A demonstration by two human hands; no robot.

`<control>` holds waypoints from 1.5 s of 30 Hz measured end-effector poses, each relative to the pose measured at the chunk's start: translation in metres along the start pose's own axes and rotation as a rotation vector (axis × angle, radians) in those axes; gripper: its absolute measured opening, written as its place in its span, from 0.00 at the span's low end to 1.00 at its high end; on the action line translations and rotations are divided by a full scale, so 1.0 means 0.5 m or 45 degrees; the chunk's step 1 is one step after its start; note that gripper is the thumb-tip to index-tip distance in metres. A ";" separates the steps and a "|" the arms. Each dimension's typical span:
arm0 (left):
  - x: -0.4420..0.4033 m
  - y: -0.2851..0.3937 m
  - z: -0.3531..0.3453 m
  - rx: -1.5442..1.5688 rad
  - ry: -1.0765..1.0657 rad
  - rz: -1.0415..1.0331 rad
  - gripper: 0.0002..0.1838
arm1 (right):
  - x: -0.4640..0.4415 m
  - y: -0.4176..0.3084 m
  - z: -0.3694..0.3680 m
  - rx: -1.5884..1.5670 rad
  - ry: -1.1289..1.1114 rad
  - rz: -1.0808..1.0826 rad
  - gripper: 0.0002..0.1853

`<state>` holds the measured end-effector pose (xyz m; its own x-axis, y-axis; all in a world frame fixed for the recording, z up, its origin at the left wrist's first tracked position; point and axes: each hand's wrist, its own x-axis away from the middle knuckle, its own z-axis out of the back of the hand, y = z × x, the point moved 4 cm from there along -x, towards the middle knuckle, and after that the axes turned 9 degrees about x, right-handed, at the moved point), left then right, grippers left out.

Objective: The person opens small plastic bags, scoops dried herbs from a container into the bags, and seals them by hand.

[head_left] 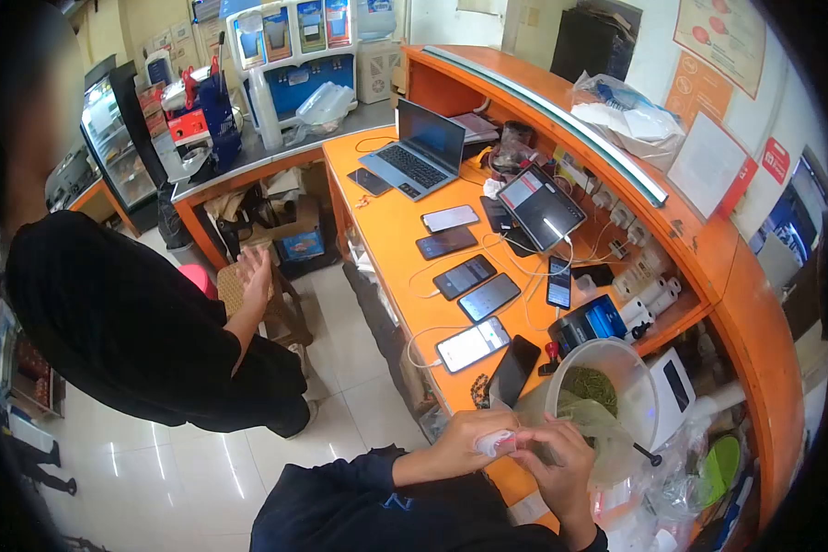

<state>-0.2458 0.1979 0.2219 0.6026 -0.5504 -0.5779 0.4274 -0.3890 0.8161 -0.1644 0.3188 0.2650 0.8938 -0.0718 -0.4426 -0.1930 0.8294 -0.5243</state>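
My left hand (pixel 457 443) is closed around a small white and pink packet or roll (pixel 496 443) whose exact kind I cannot make out. Against its right side press the fingertips of my right hand (pixel 561 458), pinched together. Just beyond my right hand is a translucent plastic bucket (pixel 645 397) with chopped green stuff (pixel 590 389) inside. A thin greenish clear plastic bag (pixel 587 416) hangs at the bucket's near side, partly behind my fingers. A dark phone (pixel 514 368) and a beaded bracelet (pixel 479 390) lie beyond my left hand.
Several phones (pixel 472 344), a laptop (pixel 420 152) and a tablet (pixel 541 206) with cables cover the orange counter (pixel 377 221). A card machine (pixel 589 322) stands near the bucket. Another person in black (pixel 138 313) stands to the left, hands together. Plastic bags (pixel 681 478) lie at right.
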 end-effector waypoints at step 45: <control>-0.075 -0.046 -0.035 0.462 -0.126 0.445 0.46 | 0.144 0.319 0.166 1.324 -0.185 -0.736 0.10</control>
<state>-0.2661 0.2405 0.2248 0.5933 -0.7539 -0.2821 -0.0599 -0.3908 0.9185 -0.0973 0.4919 0.2097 0.7905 -0.5737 -0.2143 0.6122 0.7500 0.2503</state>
